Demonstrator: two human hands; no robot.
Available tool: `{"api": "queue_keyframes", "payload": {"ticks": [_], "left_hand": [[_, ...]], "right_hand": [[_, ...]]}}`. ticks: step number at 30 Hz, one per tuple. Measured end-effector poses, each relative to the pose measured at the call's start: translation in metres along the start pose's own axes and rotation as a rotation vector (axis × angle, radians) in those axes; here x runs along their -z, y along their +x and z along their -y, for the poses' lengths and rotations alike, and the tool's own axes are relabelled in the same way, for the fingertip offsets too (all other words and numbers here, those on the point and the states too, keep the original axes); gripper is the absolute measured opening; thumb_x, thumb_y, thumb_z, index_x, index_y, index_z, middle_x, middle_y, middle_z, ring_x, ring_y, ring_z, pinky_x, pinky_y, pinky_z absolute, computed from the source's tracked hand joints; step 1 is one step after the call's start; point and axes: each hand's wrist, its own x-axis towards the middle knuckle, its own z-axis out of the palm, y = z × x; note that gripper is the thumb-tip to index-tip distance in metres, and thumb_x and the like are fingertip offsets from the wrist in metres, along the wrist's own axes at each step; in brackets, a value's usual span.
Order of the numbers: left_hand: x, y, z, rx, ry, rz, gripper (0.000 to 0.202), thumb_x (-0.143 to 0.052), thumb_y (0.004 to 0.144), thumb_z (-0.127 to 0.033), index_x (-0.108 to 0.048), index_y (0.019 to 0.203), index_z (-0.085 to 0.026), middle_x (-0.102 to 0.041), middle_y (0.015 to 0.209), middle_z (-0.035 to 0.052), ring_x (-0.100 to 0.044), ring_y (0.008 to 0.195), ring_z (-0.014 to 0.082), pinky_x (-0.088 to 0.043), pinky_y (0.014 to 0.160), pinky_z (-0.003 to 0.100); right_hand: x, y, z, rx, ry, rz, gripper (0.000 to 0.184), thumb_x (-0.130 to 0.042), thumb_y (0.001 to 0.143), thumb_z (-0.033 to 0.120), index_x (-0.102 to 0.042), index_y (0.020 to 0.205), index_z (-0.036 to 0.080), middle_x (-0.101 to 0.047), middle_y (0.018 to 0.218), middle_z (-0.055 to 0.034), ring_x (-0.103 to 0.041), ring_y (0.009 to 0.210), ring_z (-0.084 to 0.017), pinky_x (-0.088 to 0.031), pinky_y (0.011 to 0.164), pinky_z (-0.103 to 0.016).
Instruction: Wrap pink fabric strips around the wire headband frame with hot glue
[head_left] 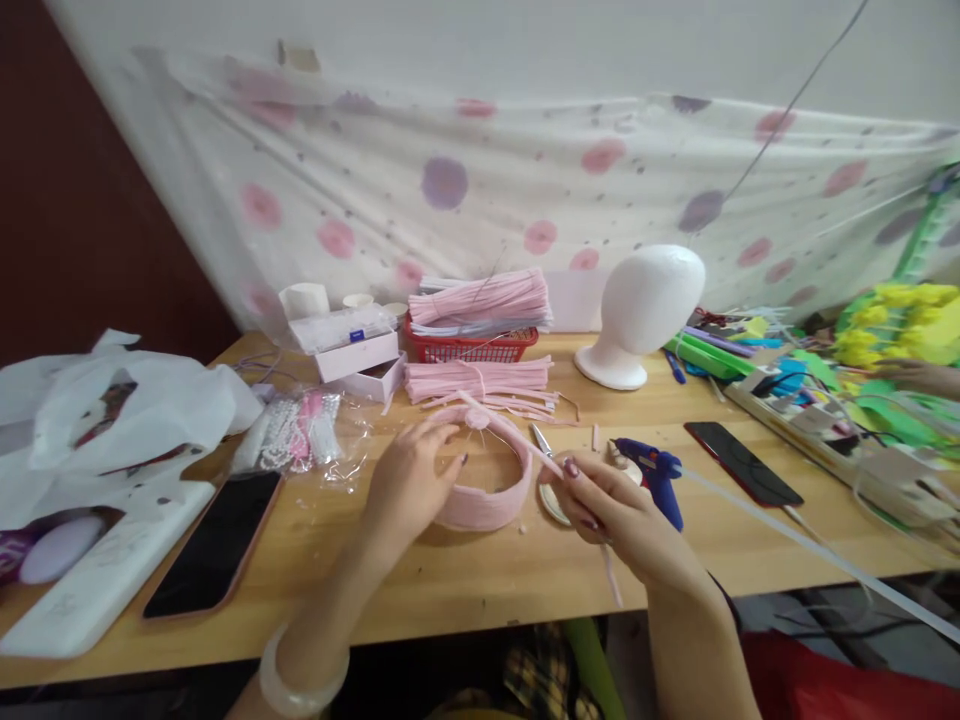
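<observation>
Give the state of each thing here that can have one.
Pink band: looped into a ring
Pink strip: pinched in right hand
Left phone: screen dark
Right phone: screen dark
Foam head: upright
Basket: heaped
Glue gun: glue stick loaded
Scissors: openness unclear
White bag: crumpled

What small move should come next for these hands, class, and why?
Perhaps bring the left hand to the small pink knot to steady it. The right hand pinches a pink strip that runs up to that knot at the far side of the pink ring, while the left fingertips sit just short of it.
</observation>
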Motion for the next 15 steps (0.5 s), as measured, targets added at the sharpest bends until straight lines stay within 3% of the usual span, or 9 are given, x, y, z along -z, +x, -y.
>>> {"api": "queue_keyframes", "payload": {"ticks": [7, 11, 13, 15], "left_hand": [[0.033, 0.026, 0.036, -0.039, 0.031, 0.029, 0.03, -0.055, 0.086, -0.015, -0.075, 0.108, -0.019, -0.075, 0.113, 0.0094, -0.067, 0.108, 0.0264, -0.049, 0.1, 0.044], [0.035, 0.008, 0.043, 0.041, -0.003, -0.097, 0.029, -0.056, 0.087, -0.023, -0.07, 0.112, -0.018, -0.072, 0.116, 0.0103, -0.066, 0.107, 0.0252, -0.051, 0.096, 0.042], [0.031, -0.006, 0.041, 0.082, -0.066, -0.132, 0.023, -0.057, 0.088, -0.027, -0.07, 0.106, -0.019, -0.073, 0.109, 0.0078, -0.067, 0.098, 0.0222, -0.053, 0.09, 0.038], [0.025, -0.018, 0.036, 0.1, -0.079, -0.193, 0.018, -0.059, 0.087, -0.029, -0.07, 0.099, -0.019, -0.073, 0.102, 0.0075, -0.067, 0.094, 0.0221, -0.053, 0.089, 0.039]], "right_hand": [[0.018, -0.025, -0.008, 0.022, -0.358, -0.021, 0.041, -0.053, 0.092, 0.062, -0.064, 0.084, 0.023, -0.051, 0.062, 0.0005, -0.044, 0.056, -0.014, -0.032, 0.052, -0.028], [0.007, -0.013, -0.015, 0.097, -0.34, -0.237, 0.044, -0.052, 0.091, 0.063, -0.052, 0.072, 0.024, -0.045, 0.064, 0.0013, -0.042, 0.058, -0.015, -0.033, 0.053, -0.029], [-0.006, 0.001, -0.02, 0.115, -0.352, -0.349, 0.048, -0.054, 0.089, 0.066, -0.042, 0.068, 0.025, -0.038, 0.061, 0.0033, -0.038, 0.056, -0.015, -0.031, 0.052, -0.029], [-0.02, 0.018, -0.023, 0.118, -0.395, -0.376, 0.045, -0.06, 0.086, 0.063, -0.041, 0.072, 0.025, -0.037, 0.06, 0.0048, -0.038, 0.055, -0.014, -0.03, 0.052, -0.029]]}}
